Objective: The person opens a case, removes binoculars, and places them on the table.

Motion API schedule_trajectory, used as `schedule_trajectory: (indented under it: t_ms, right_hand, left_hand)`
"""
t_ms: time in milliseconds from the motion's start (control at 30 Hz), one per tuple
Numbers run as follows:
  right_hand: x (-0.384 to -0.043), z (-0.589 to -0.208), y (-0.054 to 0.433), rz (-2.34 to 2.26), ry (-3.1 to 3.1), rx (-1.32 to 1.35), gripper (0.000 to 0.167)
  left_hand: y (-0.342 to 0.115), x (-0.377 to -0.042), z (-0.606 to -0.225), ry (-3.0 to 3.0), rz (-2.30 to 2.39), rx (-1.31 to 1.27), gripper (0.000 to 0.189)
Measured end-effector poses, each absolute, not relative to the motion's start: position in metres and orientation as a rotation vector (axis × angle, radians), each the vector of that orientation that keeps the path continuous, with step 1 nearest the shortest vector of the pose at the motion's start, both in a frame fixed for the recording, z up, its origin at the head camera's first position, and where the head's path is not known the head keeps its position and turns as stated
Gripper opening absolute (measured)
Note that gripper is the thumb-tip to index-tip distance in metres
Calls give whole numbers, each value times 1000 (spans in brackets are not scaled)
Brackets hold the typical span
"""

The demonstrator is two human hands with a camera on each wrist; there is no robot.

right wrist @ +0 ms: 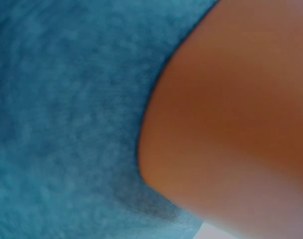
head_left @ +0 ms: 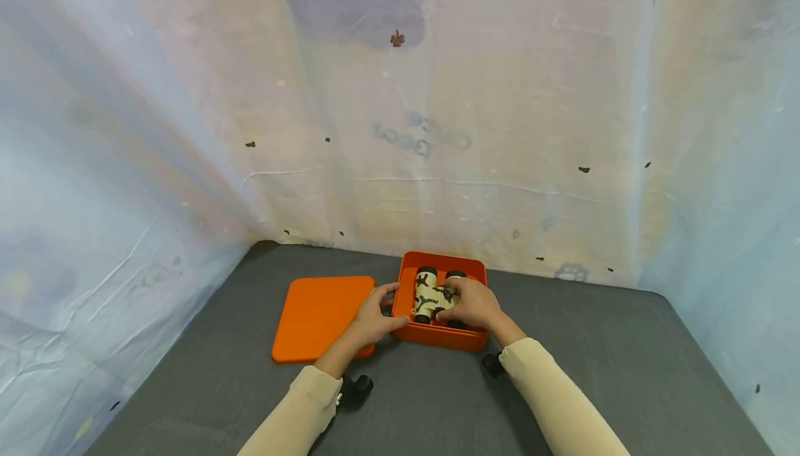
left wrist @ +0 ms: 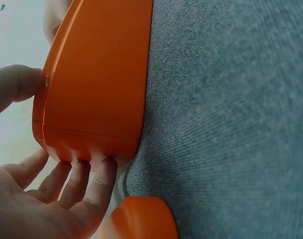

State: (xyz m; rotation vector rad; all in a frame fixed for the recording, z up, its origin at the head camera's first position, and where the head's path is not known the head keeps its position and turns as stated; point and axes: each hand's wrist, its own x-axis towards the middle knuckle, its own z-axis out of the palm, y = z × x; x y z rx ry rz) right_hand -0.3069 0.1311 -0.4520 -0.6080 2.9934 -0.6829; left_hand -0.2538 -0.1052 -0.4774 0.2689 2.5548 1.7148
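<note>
A pair of camouflage binoculars (head_left: pixel 426 295) lies inside an open orange box (head_left: pixel 434 334) in the head view. My right hand (head_left: pixel 475 303) reaches over the box's right side and grips the right part of the binoculars, covering much of that barrel. At the left front corner my left hand (head_left: pixel 373 316) holds the box. In the left wrist view its fingertips (left wrist: pixel 107 167) touch one wall and the thumb (left wrist: pixel 22 82) lies at the rim. Only a blurred orange surface (right wrist: pixel 231 119), close to the camera, fills much of the right wrist view.
An orange lid (head_left: pixel 325 317) lies flat on the grey table (head_left: pixel 431 407), left of the box. Behind the table and at both sides hangs a pale patterned curtain (head_left: pixel 500 109). Dark wrist devices (head_left: pixel 356 392) show beneath the sleeves.
</note>
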Motion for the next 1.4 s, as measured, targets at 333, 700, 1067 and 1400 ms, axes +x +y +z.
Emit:
schedule_trajectory:
  t_ms: [333,700,1067,1400]
  right_hand:
    - [-307,-452,133,-759,2978,-604,69]
    - [-311,-450,133,-806,2962,-607,70]
    - [-308,-441,137,-854,2937,-659,70]
    - [-307,-427,140,-850,2928,-705,71]
  left_hand:
    - [-105,-254,-477,2552,1712,287,72]
    - [-106,-256,-478,2547,1722,249,71]
    - [-105,-255,-478,2518,1756,254,73]
    - [-107,-258,-477,2496,1752,226,73]
